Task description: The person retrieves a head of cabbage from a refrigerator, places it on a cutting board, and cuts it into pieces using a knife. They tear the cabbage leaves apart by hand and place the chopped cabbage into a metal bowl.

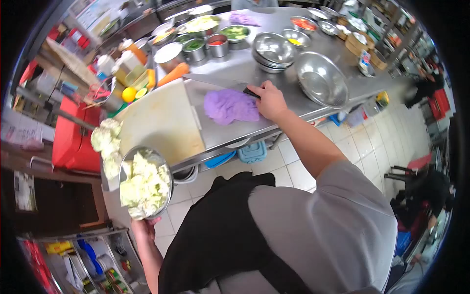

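Note:
My left hand (145,226) grips the near underside of a metal bowl (158,158), its fingers partly hidden by it. Chopped cabbage (144,188) fills this bowl, which I hold by the front left corner of the counter. In my right hand (270,100) is the black handle of a long kitchen knife (218,80). Its blade points left, near a carrot. Right beside that hand lies a crumpled purple cloth (229,106). Between my hands is a pale cutting board (159,115), with more cabbage (106,139) at its left edge.
Stacked metal bowls (273,49) and a large colander-like bowl (321,81) stand right of the knife. Behind are containers of cut vegetables, a carrot (174,74), an orange (129,94) and squeeze bottles. A red box (73,139) stands left; another person is at the far right.

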`<state>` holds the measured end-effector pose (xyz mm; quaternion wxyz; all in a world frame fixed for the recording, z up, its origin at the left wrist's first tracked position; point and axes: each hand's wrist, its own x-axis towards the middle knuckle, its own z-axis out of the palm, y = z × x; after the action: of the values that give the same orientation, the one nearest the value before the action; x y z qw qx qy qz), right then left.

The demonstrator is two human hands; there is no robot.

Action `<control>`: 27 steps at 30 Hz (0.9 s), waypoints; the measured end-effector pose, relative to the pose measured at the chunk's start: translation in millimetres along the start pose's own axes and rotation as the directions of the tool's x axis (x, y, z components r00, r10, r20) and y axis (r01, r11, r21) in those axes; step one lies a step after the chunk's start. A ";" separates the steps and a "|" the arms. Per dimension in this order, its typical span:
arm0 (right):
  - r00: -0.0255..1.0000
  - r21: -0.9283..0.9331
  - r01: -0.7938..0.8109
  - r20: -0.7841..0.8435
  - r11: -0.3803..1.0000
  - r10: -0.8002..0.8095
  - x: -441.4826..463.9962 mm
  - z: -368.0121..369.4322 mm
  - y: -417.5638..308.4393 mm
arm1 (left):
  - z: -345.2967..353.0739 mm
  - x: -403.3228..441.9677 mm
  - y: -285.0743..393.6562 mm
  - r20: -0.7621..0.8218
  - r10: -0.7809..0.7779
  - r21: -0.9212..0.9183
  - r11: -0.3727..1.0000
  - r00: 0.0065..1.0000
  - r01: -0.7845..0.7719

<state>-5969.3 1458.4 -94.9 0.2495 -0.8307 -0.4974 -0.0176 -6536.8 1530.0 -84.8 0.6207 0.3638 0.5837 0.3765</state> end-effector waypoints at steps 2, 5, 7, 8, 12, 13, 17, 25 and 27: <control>0.998 -0.033 -0.063 0.021 0.997 0.064 -2.5 1.7 23.9 | -0.5 1.7 -1.1 0.018 -0.030 -0.020 0.999 0.999 0.031; 0.998 -0.103 -0.019 -0.061 0.995 0.012 -11.3 2.7 37.7 | -0.9 -0.5 -0.5 0.028 -0.048 -0.031 0.998 0.998 0.049; 0.995 0.047 -0.013 -0.103 0.999 0.017 -18.7 -0.7 44.8 | 2.2 -0.1 3.0 0.021 -0.042 -0.017 0.999 0.999 0.042; 0.994 0.227 -0.044 -0.090 0.973 0.065 -28.2 -8.1 48.7 | 1.0 -1.2 4.2 0.052 -0.029 -0.029 0.999 0.998 0.031; 0.730 0.759 -0.645 0.576 0.091 0.368 -79.7 -60.3 71.7 | 9.1 -12.1 10.9 -0.011 0.021 -0.058 0.998 1.000 -0.022; 0.734 0.806 -0.592 0.542 -0.005 0.410 -90.7 -72.7 79.1 | 13.3 -16.0 11.2 -0.023 0.036 -0.048 0.998 0.999 -0.037; 0.637 0.783 -0.492 0.621 -0.380 0.456 -91.1 -67.2 171.2 | 23.2 -25.3 8.5 -0.118 0.080 -0.117 0.989 0.990 -0.094; 0.606 0.952 -0.306 0.172 0.028 0.777 -74.5 -74.0 211.2 | 32.9 -44.0 17.7 -0.204 0.038 -0.037 0.998 0.978 -0.047; 0.687 0.968 -0.227 0.078 0.111 0.723 -45.8 -74.4 205.5 | 24.9 -39.6 9.1 -0.265 0.013 -0.081 0.996 0.964 -0.036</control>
<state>-5804.5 1310.5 -124.2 0.7706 -0.6105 -0.0355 0.1795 -6513.8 1498.5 -57.5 0.5477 0.2907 0.6400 0.4538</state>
